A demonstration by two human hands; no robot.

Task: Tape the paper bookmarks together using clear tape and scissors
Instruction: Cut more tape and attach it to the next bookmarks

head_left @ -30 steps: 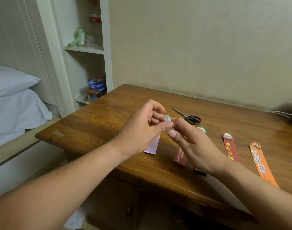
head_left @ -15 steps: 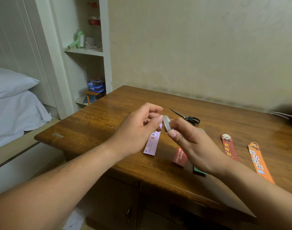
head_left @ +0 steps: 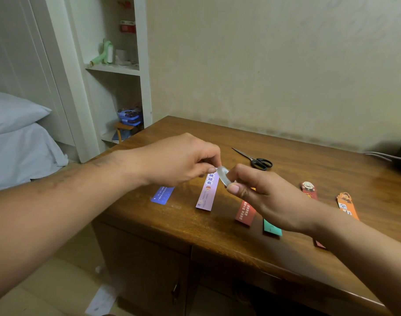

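My right hand (head_left: 265,197) grips a small roll of clear tape (head_left: 223,175) above the wooden desk (head_left: 217,226). My left hand (head_left: 181,160) pinches at the roll's top edge, at the tape end. Several paper bookmarks lie in a row on the desk: a blue one (head_left: 162,195), a purple one (head_left: 207,192), a red one (head_left: 245,213), a teal one (head_left: 272,228), a dark red one (head_left: 308,190) and an orange one (head_left: 346,205). Some are partly hidden by my hands. Black scissors (head_left: 255,159) lie shut behind my hands.
A white shelf unit (head_left: 117,69) stands left of the desk, a bed with pillows (head_left: 17,133) beyond it. Grey cables (head_left: 386,155) and a dark object sit at the desk's far right. The wall runs along the desk's back edge.
My left hand has turned palm-down and now pinches the top of the roll. The view has shifted, uncovering the blue and purple bookmarks.
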